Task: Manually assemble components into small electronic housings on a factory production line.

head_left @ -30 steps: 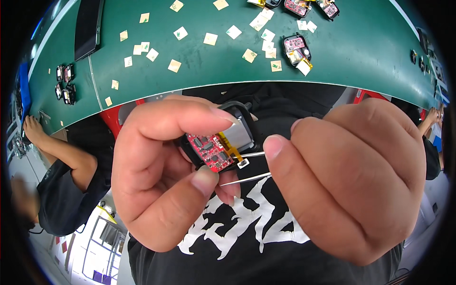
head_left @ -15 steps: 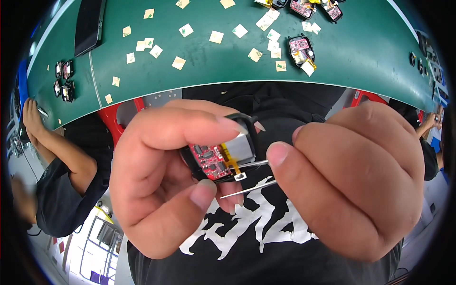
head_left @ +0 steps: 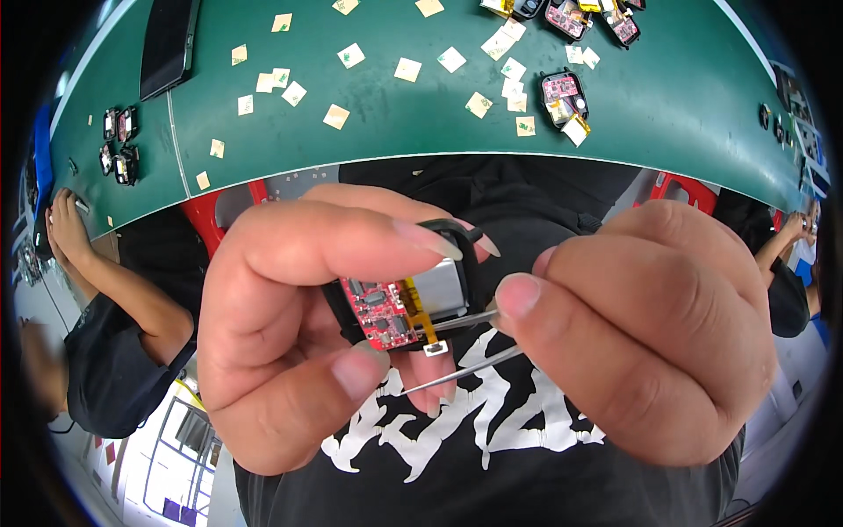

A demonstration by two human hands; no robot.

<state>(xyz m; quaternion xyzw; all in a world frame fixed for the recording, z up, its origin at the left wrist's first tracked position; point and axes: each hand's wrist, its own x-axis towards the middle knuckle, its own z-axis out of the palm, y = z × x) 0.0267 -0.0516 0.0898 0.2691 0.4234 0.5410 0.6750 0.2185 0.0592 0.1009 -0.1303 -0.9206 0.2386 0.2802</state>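
Note:
Between the fingers and thumb of my left hand (head_left: 281,325) is a small black device housing (head_left: 471,263), held by its edges. Inside it show a red circuit board (head_left: 378,307), a silver battery (head_left: 439,288) and a yellow flex ribbon (head_left: 420,309) with a white-edged connector (head_left: 435,349) at its end. My right hand (head_left: 650,342) pinches metal tweezers (head_left: 483,362), their two tips apart. The upper tip reaches in beside the ribbon; whether it touches is unclear. The lower tip points below the housing, near my left fingertips.
A green table (head_left: 290,140) spans the far side, scattered with small paper squares (head_left: 407,69). Another opened device (head_left: 565,98) lies there, with more at the back right and a group (head_left: 120,145) at left. A black flat panel (head_left: 169,48) lies at back left. People sit on both sides.
The housing has tilted slightly and sits a little lower. The tweezers have turned a bit with my right hand, their lower tip now slightly lower. Both hands keep their hold.

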